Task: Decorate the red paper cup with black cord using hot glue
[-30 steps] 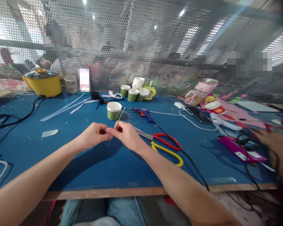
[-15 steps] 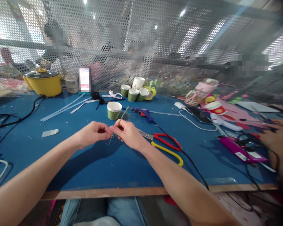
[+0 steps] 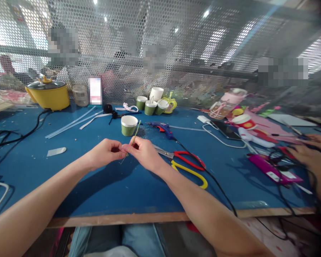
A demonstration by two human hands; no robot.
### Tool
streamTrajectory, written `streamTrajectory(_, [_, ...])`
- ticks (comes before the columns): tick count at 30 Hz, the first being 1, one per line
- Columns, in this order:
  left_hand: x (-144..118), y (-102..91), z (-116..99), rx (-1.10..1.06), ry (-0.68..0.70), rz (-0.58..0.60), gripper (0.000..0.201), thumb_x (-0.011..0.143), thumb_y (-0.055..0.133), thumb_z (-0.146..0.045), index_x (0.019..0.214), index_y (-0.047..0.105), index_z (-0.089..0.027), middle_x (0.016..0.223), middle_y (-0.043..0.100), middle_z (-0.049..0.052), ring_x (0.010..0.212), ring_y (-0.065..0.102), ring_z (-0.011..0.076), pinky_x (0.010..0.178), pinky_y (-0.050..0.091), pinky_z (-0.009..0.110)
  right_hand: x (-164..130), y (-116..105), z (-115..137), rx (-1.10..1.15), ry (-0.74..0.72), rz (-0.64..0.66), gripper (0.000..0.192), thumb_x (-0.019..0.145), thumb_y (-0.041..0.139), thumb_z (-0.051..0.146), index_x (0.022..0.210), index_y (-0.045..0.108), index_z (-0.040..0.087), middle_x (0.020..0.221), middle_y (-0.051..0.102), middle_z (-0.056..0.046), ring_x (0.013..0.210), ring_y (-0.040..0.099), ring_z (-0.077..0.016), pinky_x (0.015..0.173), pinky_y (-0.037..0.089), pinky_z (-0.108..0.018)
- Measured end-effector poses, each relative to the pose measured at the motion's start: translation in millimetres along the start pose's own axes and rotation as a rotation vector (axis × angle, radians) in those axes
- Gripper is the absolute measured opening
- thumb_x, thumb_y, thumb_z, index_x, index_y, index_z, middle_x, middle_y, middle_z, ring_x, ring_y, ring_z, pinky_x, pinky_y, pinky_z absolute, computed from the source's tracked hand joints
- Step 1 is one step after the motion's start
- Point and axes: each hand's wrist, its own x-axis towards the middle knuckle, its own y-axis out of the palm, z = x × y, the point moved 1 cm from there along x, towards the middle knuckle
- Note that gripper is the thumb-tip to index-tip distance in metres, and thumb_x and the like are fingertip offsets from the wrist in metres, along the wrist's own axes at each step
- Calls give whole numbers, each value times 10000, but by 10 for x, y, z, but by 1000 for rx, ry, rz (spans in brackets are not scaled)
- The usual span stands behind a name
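Observation:
My left hand [image 3: 106, 152] is closed, thumb and fingertips pinched together above the blue table [image 3: 96, 194]. Right against it, my right hand [image 3: 144, 152] pinches a thin green strand [image 3: 136, 130], whose upper end sticks up past the fingers. A fine loose end hangs below both hands; the fingertips hide the part between. Just beyond stands a white paper cup wrapped in green [image 3: 129, 127], upright and apart from my hands. Large scissors [image 3: 188, 160] with red and yellow handles lie to the right, partly behind my right hand.
A blue glue gun [image 3: 162, 129] trails a black cord to the front edge. Several green-wrapped cups [image 3: 150, 107] stand at the back near a yellow pot [image 3: 51, 96]. At right, another person's hand [image 3: 305, 154] is near a purple box [image 3: 270, 169] and tangled cables.
The green strand's upper end has shifted left and stands more upright. My hands stay pinched together in nearly the same place. At right, the other person's hands have moved slightly.

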Motion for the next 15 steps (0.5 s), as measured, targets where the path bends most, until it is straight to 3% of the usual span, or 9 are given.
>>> streamTrajectory(8, [19,30,42,-28,-21,-20,189,658,592,-307,668,560,-120,560,472,-46,538,388,83,514,294,222,-3,11,5,-7,30,-11,341,700,595,439,560,457,161,498,426,50,483,355,-75,452,279,-214])
streamTrajectory(15, [9,14,14,-89,-41,35,225,668,596,-333,696,578,-110,556,456,-43,501,326,63,460,227,207,-1,-12,31,348,48,229,286,734,547,445,727,484,166,576,485,31,500,451,-85,443,384,-207])
